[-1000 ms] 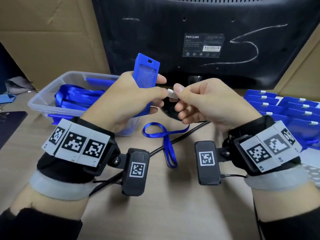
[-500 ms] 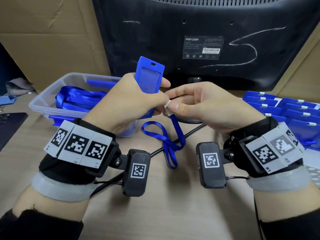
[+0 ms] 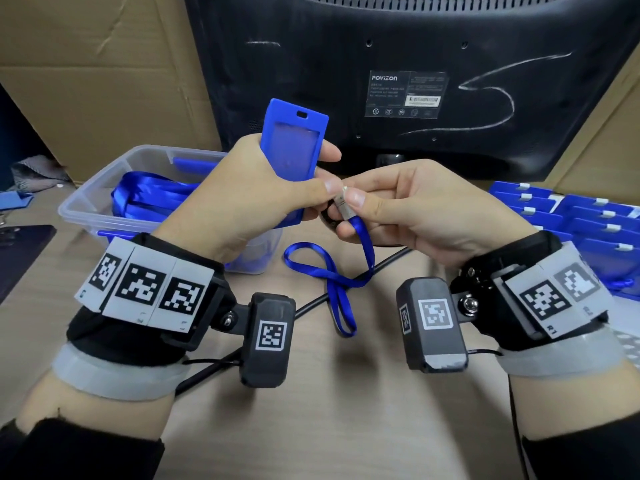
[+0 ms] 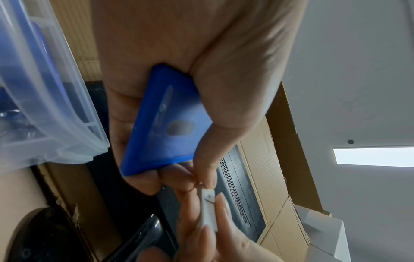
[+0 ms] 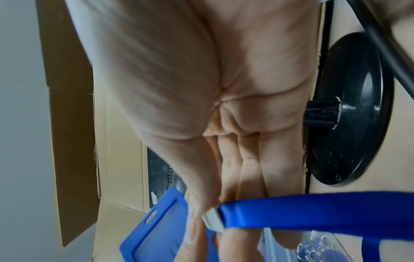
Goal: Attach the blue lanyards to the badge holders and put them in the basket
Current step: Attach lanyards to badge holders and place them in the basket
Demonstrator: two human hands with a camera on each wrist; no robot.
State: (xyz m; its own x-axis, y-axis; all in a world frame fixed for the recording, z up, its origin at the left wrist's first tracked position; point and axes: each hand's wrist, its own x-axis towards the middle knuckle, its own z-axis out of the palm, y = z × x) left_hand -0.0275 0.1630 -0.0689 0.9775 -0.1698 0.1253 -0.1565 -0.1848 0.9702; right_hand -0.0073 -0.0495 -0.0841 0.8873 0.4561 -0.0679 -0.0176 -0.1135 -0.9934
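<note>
You have one badge holder (image 3: 291, 157) gripped upright in your left hand (image 3: 249, 192), one blue lanyard (image 3: 332, 275) pinched at its metal clip (image 3: 341, 202) by your right hand (image 3: 426, 209); both thumbs meet there

We see a blue badge holder (image 3: 292, 147), a blue lanyard (image 3: 341, 289) with a silver clip (image 3: 341, 202), a translucent basket (image 3: 104, 188), black-and-white checkered wrist tags (image 3: 145, 285), a tan desk (image 3: 346, 427).

Right hand (image 5: 224, 106) pinches the metal clip (image 5: 213, 221) of the blue lanyard (image 5: 313, 212), strap running off right. Just beside it, a blue badge holder (image 5: 156, 235). Black round stand (image 5: 351, 115) behind.
</note>
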